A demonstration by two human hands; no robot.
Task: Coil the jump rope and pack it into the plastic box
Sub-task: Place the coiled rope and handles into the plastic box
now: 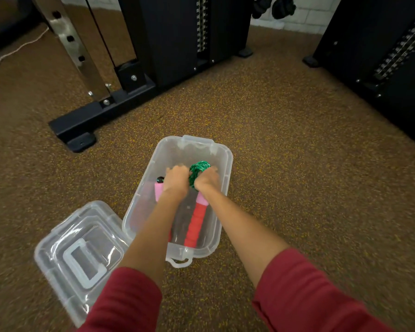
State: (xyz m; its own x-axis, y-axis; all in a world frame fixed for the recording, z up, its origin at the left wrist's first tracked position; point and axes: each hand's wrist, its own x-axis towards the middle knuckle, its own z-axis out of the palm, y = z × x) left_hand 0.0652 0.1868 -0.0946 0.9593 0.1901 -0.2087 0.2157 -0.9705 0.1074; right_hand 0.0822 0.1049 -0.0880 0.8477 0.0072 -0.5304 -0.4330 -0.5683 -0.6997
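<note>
Speckled floor; box point(222, 164) holds rope point(198, 170) between both hands' grip.

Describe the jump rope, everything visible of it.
The jump rope lies inside the clear plastic box. Its green cord is bunched into a tight coil between the left hand and right hand, which press on it. One handle shows fully: a red ribbed grip with a pink collar, pointing toward the person. The other handle's pink end peeks out beside the left wrist.
</note>
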